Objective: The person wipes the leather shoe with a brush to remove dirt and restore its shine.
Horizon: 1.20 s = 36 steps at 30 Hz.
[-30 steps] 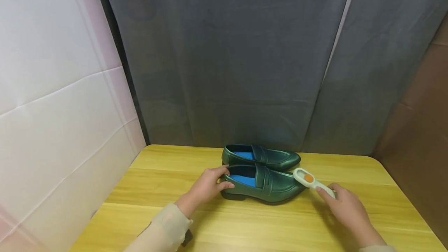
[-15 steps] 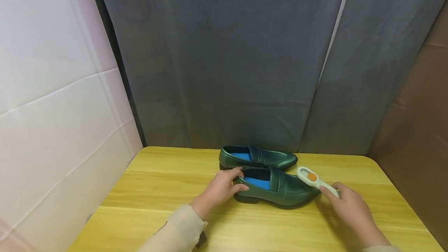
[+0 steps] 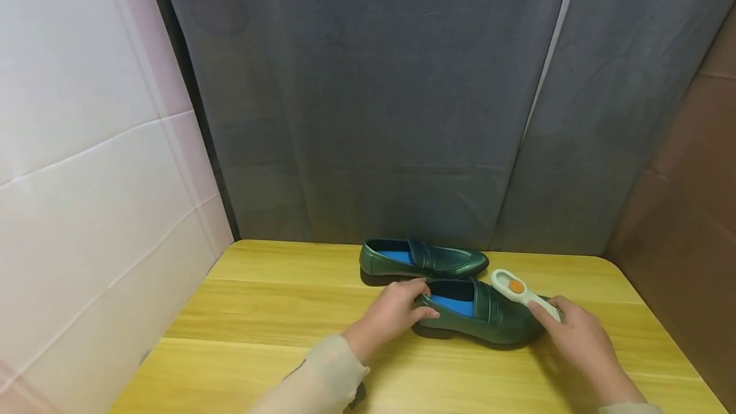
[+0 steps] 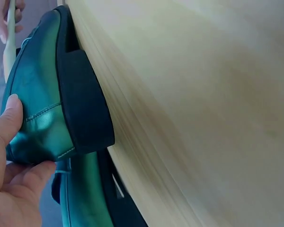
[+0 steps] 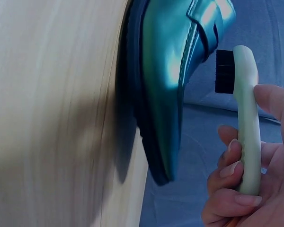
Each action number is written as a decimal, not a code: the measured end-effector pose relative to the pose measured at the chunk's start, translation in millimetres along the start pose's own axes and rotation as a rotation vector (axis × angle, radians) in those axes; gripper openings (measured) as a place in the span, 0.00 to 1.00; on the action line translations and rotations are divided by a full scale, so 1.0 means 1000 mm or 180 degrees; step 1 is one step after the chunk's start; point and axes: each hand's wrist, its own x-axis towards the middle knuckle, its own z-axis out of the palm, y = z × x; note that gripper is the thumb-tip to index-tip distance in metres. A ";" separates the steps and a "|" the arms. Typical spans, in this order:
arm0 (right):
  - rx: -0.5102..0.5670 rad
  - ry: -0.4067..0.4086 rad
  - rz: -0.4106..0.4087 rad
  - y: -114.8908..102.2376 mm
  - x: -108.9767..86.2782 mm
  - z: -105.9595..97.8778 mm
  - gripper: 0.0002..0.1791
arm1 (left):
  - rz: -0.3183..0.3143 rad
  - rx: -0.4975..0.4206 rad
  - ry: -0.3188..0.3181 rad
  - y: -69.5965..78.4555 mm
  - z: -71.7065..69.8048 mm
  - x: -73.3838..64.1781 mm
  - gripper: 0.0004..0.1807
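"What fills most of the room?"

"A grey curtain (image 3: 368, 94), hanging wrinkled behind everything, a pale strip (image 3: 554, 50) slanting down its right part. Next comes the white panel (image 3: 86, 114) on the left, creased and tinged pink."

"And the surface?"

"A table (image 3: 247, 305) of yellow wood, its grain running across, its far corners rounded and its far edge by the curtain's foot. A brown panel (image 3: 684, 177) flanks it on the right."

"Where are the shoes?"

"Toward the middle of the table, both dark green with a metallic sheen, toes pointing right. The near shoe (image 3: 506, 324) sits just in front of the far shoe (image 3: 454, 264) and farther right."

"What about the hands?"

"The left hand (image 3: 393, 312) pinches the near shoe at the heel, thumb and fingers nearly together with the leather between. The right hand (image 3: 581, 337) has its fingers curled snugly round the handle of a pale brush (image 3: 524, 295), held over the near shoe's front."

"Does the brush touch?"

"Hard to tell. Its black bristles (image 5: 225, 71) face the upper, very near it."

"Anything smaller?"

"A blue insole (image 3: 454, 305) in the near shoe, and an orange button (image 3: 516, 287) on the brush."
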 end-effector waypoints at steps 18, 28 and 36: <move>0.0036 0.0062 0.0053 0.005 0.000 -0.007 0.47 | -0.0056 0.0194 -0.0021 0.028 0.024 0.031 0.16; 0.0050 0.0057 0.0032 -0.001 -0.001 -0.009 0.46 | -0.0084 0.0266 -0.0016 0.041 0.035 0.046 0.18; 0.0035 0.0003 0.0067 0.000 0.001 -0.009 0.48 | -0.0213 0.0317 -0.0043 0.053 0.043 0.058 0.18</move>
